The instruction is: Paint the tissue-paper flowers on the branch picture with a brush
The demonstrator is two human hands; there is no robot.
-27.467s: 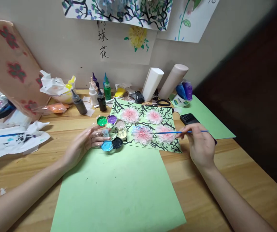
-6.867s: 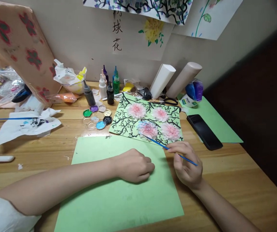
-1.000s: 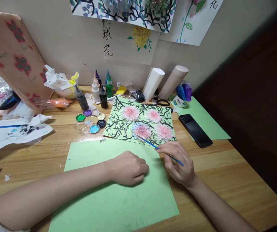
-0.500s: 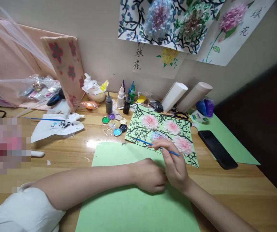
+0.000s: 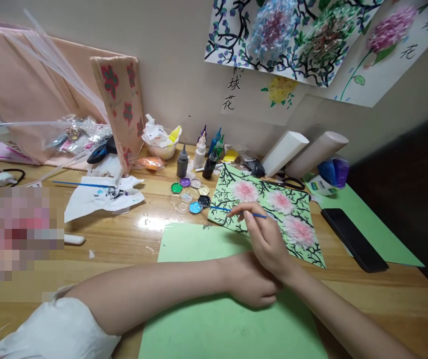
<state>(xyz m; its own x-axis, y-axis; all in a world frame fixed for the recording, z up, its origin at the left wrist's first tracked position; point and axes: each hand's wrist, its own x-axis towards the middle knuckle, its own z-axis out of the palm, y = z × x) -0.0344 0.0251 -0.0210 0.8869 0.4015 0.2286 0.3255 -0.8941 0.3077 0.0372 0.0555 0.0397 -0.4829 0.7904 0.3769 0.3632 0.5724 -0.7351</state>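
My right hand [image 5: 268,237] pinches a thin blue paintbrush [image 5: 220,208] between thumb and fingers. The brush points left, its tip at the black paint well [image 5: 204,201] of a flower-shaped palette [image 5: 182,203]. Under the right wrist lies my left hand [image 5: 253,286], curled into a fist on a plain green sheet [image 5: 191,324]; the wrists cross, and I see nothing in that fist. Just behind, a green sheet painted with black branches [image 5: 228,219] bears raised pink flowers [image 5: 299,231]. My right hand covers part of this picture.
Paint bottles [image 5: 183,162] stand behind the palette. A stained tissue [image 5: 105,197] with another brush [image 5: 81,184] lies to the left. At right are a black phone [image 5: 354,239], another green sheet [image 5: 393,244] and white rolls [image 5: 284,153]. Flower pictures [image 5: 273,30] hang on the wall.
My right hand has carried the paintbrush left from over the branch picture to the palette's black well. The left fist stays on the green sheet. The whole view has shifted slightly.
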